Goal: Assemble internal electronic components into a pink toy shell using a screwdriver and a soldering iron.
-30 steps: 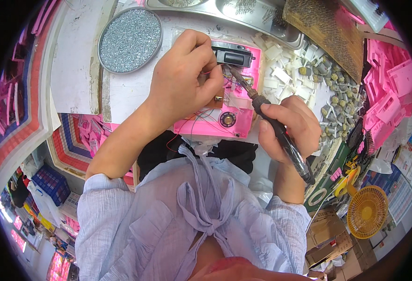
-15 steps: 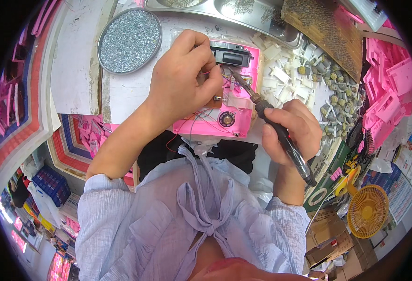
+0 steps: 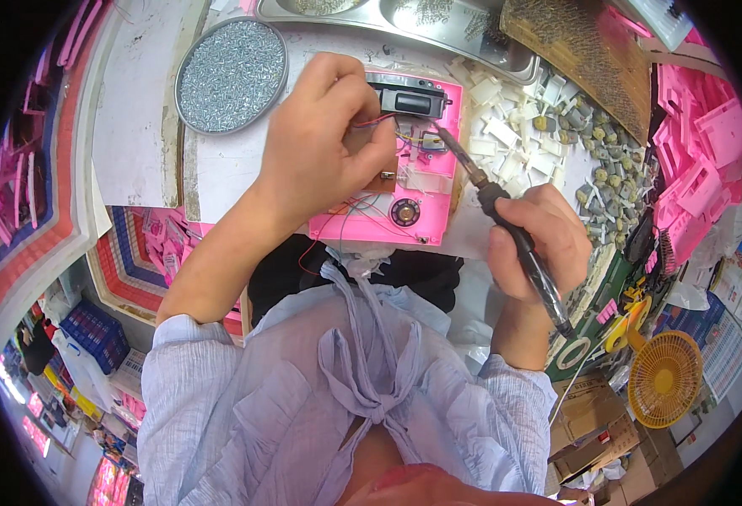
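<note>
Soldering iron [image 3: 526,253]: black handle, metal collar, slim tip; held on a slant, tip toward far left, butt toward near right. Tip sits by the near right end of the black module; contact with anything there cannot be made out.

Pink plastic housing [image 3: 436,221]: open side up, left part covered from view. Black module [image 3: 406,103] lies across its far end. Brown circuit board [image 3: 385,180] about mid-length, partly hidden. Round speaker [image 3: 405,212], dark ring with paler centre, near right part.

Red wire [image 3: 372,122]: pinched just near of the module. Thin wires cross the housing's near part; one red loop [image 3: 307,251] hangs past the near left edge.
</note>
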{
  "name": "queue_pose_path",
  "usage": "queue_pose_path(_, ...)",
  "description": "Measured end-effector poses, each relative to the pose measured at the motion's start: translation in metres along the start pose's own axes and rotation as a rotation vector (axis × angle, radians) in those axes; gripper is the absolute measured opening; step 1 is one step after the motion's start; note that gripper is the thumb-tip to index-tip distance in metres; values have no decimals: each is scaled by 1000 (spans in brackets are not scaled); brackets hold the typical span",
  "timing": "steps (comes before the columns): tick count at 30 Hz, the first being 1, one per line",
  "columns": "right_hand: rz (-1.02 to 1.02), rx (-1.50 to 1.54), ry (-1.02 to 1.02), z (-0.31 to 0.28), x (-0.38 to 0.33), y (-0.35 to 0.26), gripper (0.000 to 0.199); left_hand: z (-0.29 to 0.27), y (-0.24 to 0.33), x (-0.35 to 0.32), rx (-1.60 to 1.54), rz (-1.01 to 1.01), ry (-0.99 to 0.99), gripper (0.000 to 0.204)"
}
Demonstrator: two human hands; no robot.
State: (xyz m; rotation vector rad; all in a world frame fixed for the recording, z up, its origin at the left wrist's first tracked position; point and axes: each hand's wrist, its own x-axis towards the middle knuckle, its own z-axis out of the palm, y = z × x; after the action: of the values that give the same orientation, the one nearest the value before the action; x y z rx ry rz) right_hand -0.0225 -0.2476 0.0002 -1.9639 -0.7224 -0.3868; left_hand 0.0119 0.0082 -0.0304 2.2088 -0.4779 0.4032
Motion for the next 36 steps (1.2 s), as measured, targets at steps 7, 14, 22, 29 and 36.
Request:
queue_pose_path(7, 66, -19, 175, -23, -14, 3, 22, -7, 29, -8, -15, 234, -449, 29)
queue_pose_path(14, 226, 73, 260, -13, -32, 2, 36, 0, 17, 1, -335, -196, -541, 11)
queue_pose_path(22, 257, 78, 158, 37, 0, -1, 41, 0, 14, -2, -373, -163, -510, 9)
queue_pose_path(29, 442, 444, 211, -19, -29, -20, 18, -2, 12, -6, -211, 135, -579, 17)
queue_pose_path(36, 299, 285, -139, -19, -39, -4, 21, 1, 13, -9, -168, 162, -566, 21)
